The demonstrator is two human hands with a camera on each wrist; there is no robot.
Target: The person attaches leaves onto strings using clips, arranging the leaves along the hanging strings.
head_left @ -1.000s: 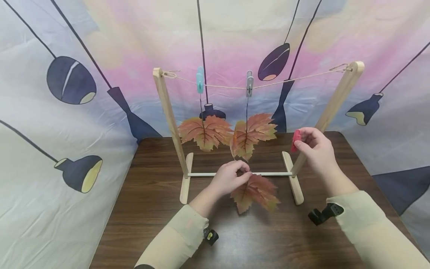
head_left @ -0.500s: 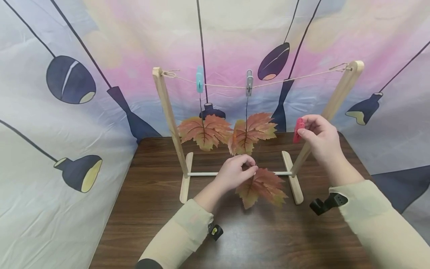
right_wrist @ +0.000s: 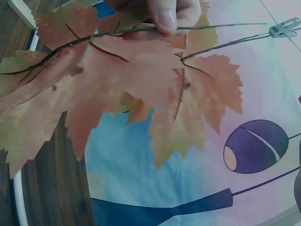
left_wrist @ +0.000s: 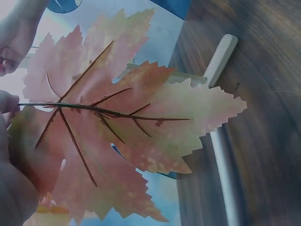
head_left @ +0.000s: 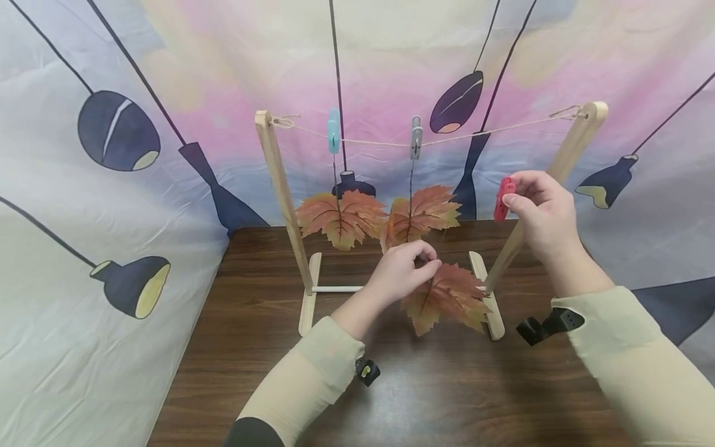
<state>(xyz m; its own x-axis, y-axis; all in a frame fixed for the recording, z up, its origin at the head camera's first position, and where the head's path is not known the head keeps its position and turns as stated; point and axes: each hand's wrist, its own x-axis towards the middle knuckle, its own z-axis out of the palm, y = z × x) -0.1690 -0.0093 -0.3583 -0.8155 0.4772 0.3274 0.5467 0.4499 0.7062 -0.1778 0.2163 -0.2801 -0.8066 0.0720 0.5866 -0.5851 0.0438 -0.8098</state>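
Observation:
My left hand point(head_left: 403, 272) pinches the stem of an orange-green artificial maple leaf point(head_left: 444, 298), its blade hanging over the rack's base. The left wrist view shows that leaf point(left_wrist: 117, 117) close up, dark veins facing the camera. In the right wrist view, the thumb and fingertips grip the stem point(right_wrist: 127, 30), whose free end points toward the string. My right hand point(head_left: 550, 214) pinches a red clothespin point(head_left: 504, 200) beside the right post, below the string point(head_left: 497, 130). Two similar leaves hang by their stems: one leaf point(head_left: 343, 217) from a light-blue clothespin point(head_left: 333, 131), another leaf point(head_left: 427, 211) from a grey clothespin point(head_left: 416, 139).
A wooden rack with a left post point(head_left: 283, 198) and a right post point(head_left: 578, 146) carries the string. A white rod point(head_left: 337, 289) joins its feet on the brown table point(head_left: 251, 372). Behind hangs a painted cloth point(head_left: 223, 62) with lamp pictures.
My left hand has moved up and to the right, taking the leaf along. My right hand has risen with the red clothespin, shifting slightly right. The hanging leaves stay in place.

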